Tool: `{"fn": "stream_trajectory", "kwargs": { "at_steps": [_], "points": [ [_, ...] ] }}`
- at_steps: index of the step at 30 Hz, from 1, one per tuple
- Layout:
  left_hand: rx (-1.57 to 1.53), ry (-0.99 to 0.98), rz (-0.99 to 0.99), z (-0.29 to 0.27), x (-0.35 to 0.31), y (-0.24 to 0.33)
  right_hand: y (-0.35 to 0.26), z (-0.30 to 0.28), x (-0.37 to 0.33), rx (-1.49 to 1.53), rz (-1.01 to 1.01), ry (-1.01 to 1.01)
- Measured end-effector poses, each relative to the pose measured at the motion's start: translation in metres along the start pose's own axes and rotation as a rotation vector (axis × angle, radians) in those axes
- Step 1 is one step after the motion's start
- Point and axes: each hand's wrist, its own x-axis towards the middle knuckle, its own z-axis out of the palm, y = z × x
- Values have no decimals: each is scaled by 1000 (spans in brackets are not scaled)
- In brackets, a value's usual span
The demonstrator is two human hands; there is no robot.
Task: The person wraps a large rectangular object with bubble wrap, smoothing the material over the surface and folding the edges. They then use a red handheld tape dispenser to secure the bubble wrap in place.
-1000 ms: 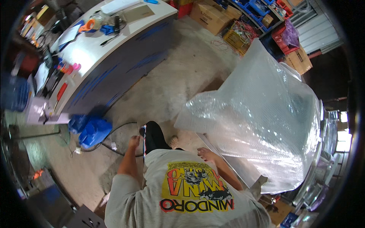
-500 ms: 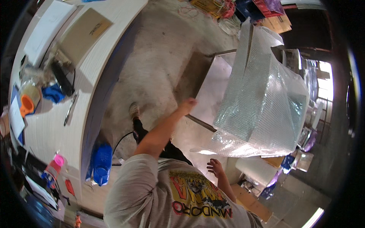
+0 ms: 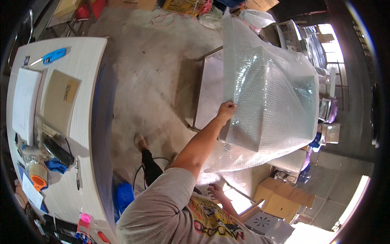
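Observation:
A large sheet of clear bubble wrap (image 3: 280,101) drapes over a boxy shape whose edges show through it. Its left edge hangs beside a flat-topped table or stand (image 3: 209,89), part of which it hides. My left hand (image 3: 227,110) reaches out with the fingers closed in a pinch on this edge. Nearer my body, below the lower edge of the wrap, my right hand (image 3: 216,191) has its fingers apart and holds nothing.
On the left, a long pale workbench (image 3: 87,122) carries a brown cardboard piece (image 3: 61,101), a tape dispenser (image 3: 38,181) and a blue-handled tool (image 3: 54,55). A blue container (image 3: 124,197) stands beside the bench. Cardboard boxes (image 3: 284,197) sit at the lower right.
My left hand has moved up and right to the bubble wrap and now pinches its edge. The view has turned, bringing more of the bench's far end into sight. My right hand stays low.

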Motion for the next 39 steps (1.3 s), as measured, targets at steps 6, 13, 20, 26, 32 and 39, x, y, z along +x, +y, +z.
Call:
{"fn": "stream_trajectory", "kwargs": {
  "at_steps": [6, 13, 20, 26, 32, 39],
  "points": [
    [-8, -35, -53, 1, -2, 7, 0, -4, 13, 82, -90, -17],
    [-8, -17, -179, -17, 5, -2, 27, -9, 27, 213, -137, -16],
    [285, -304, 46, -45, 25, 9, 94, -36, 88, 193, -161, -51],
    [311, 98, -103, -71, -46, 45, 163, -130, 153, 402, -277, 22],
    [785, 456, 136, -53, -106, -89, 274, -236, 183, 602, -184, 93],
    [1375, -85, -515, 92, -85, -326, 339, -386, 230, 650, -143, 167]
  ]
}}
